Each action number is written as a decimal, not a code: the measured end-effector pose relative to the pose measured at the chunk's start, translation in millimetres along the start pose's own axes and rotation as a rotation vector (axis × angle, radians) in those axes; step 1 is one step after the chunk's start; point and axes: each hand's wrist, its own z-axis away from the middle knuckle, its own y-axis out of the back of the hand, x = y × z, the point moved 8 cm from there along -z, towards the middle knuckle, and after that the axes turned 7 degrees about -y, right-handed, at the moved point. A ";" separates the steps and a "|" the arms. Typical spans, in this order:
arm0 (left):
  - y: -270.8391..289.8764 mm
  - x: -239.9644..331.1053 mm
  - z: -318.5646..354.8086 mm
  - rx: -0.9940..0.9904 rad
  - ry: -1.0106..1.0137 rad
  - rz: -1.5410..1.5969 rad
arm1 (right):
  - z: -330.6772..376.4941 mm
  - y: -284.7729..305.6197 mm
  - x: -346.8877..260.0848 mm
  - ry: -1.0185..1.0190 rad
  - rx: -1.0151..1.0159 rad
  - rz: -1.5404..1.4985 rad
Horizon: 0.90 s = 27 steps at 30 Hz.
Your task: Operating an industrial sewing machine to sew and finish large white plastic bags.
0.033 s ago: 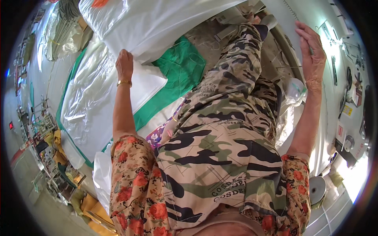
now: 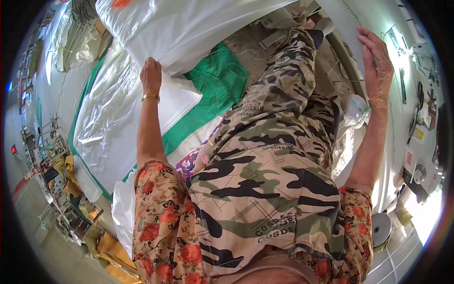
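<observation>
My left hand (image 2: pixel 151 75), with a gold-coloured band at its wrist, is closed on the edge of a glossy white sheet (image 2: pixel 170 28). The sheet spreads from the hand toward the upper middle and has an orange patch near the top. Under and beside it lie more white sheeting (image 2: pixel 104 128) and a green cloth (image 2: pixel 217 73). On the right, my right hand (image 2: pixel 378 61) is raised along the edge of a pale worktable (image 2: pixel 347 23). Its fingers are stretched out and slightly apart, and no held thing shows in it.
Camouflage-patterned clothing (image 2: pixel 255 184) covers my lap and legs. A bundle of grey material in clear plastic (image 2: pixel 75 42) lies at the upper left. Yellow-brown items (image 2: pixel 113 251) are at the lower left. A round grey disc-shaped part (image 2: pixel 380 229) stands at the lower right.
</observation>
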 end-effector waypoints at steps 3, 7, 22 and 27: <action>-7.3 -6.4 -11.0 0.007 0.048 -0.091 | 0.7 0.4 -2.0 0.029 -0.003 -0.002; -17.1 1.8 -15.7 0.015 0.069 -0.182 | 1.0 1.1 -0.4 0.013 -0.011 0.001; 2.4 33.0 2.1 0.034 -0.080 0.050 | 3.3 7.2 -5.4 0.010 0.009 0.013; 9.3 76.1 -15.5 0.145 -0.276 -0.230 | 3.1 8.3 -9.8 0.020 0.002 -0.009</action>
